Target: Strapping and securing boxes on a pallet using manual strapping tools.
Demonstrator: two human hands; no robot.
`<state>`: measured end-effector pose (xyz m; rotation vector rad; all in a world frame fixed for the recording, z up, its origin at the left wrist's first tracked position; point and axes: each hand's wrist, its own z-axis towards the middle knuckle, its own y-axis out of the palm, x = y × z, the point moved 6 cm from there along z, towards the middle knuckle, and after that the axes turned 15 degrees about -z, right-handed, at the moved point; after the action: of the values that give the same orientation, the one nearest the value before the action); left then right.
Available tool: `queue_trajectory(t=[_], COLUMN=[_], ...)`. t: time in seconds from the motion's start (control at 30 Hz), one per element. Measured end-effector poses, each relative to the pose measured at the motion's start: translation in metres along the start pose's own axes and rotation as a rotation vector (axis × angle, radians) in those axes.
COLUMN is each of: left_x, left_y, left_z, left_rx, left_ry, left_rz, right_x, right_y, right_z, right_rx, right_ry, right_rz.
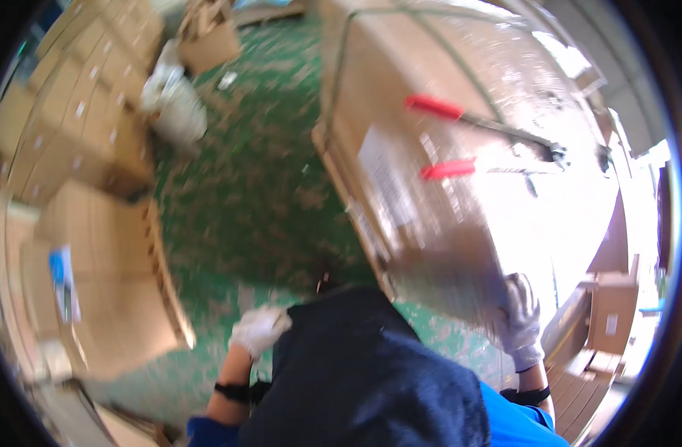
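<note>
My left hand (260,330), in a white glove, is beside my dark apron (356,365). Its fingers point toward the cloth, and motion blur hides whether they grip anything. My right hand (521,316), gloved too, lies with fingers stretched out on the near edge of a large carton load (460,216) wrapped in clear film. Green strapping (342,63) runs around the load, and a paper sheet (386,179) sits on its side. On top rests a long-handled cutter (505,128) with two red grips spread apart, out of reach of both hands.
Stacked cartons (95,89) line the far left, with a wrapped carton load (117,276) nearer. A whitish plastic bag (178,108) and an open carton (209,45) stand on the worn green floor (259,186). Another carton (613,316) is at the right.
</note>
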<state>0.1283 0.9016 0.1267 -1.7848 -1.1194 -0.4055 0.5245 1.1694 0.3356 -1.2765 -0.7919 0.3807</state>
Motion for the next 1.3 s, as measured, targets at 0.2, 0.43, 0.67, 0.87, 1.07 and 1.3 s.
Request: queue_trajectory(t=[0.2,0.43,0.67,0.87,1.07,1.3], left_x=[-0.021,-0.101,-0.193,-0.242,-0.267,-0.274], left_y=[-0.088,-0.134,-0.137,-0.110,-0.088,-0.094], left_z=[0.056,0.152,0.138,0.152,0.148,0.158], left_rx=[-0.177,-0.397,-0.606,-0.693,-0.509,-0.233], left_ry=[-0.266,0.019,-0.185,-0.616,-0.839,-0.832], left_rz=[0.098,0.121,0.159,-0.134,-0.106,-0.252], right_x=[-0.069,-0.202,-0.306,-0.346,-0.366,-0.357], right_y=[0.000,0.065,0.215,0.440,0.591,0.755], right_z=[0.039,0.081,0.126,0.204,0.332,0.389], right_rx=[0.065,-0.317,-0.975,-0.845,-0.969,-0.786], right_ry=[0.362,0.285,0.199,0.185,0.187,0.320], right_rz=[-0.206,0.295,0.700,0.631,0.480,0.455])
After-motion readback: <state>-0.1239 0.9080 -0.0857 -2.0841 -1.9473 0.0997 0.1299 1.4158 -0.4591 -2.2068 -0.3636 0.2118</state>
